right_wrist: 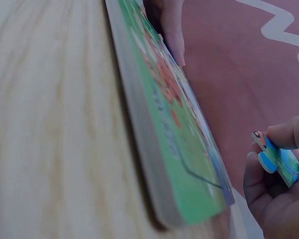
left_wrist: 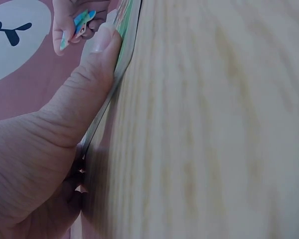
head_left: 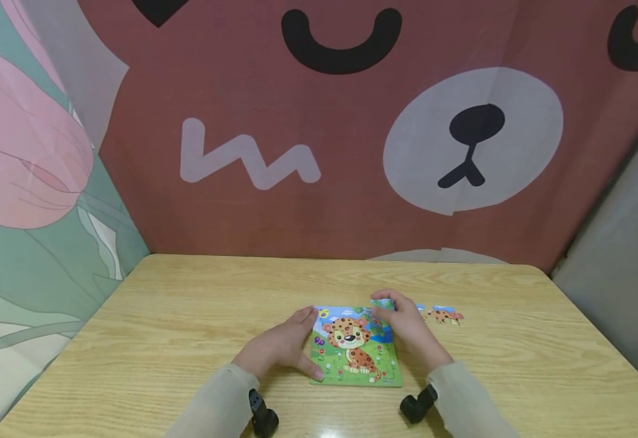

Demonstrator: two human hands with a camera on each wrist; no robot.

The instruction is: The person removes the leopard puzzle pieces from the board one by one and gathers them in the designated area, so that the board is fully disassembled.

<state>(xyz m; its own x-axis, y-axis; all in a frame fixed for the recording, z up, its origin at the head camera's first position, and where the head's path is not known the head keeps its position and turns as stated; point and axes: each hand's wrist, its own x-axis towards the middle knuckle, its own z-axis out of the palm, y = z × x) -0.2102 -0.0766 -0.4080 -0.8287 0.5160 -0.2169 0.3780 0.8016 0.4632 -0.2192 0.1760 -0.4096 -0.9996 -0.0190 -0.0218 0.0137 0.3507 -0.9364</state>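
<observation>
A square jigsaw puzzle board (head_left: 346, 359) with a cartoon leopard on green grass lies flat on the table. My left hand (head_left: 280, 348) holds its left side, thumb at the near left corner and fingers towards the far left corner. Above the board's far right corner, my right hand (head_left: 411, 328) pinches a puzzle piece (right_wrist: 289, 167) between thumb and fingers. The piece is blue and green with an orange spotted end; whether it is one piece or two stacked, I cannot tell. Part of the picture under the right hand is hidden.
Loose puzzle pieces (head_left: 446, 314) with orange spots and blue lie right of the right hand, partly covered by it. The wooden table (head_left: 187, 316) meets a wall hanging (head_left: 242, 225) with a cartoon bear at its far edge. Both wrists wear black cameras.
</observation>
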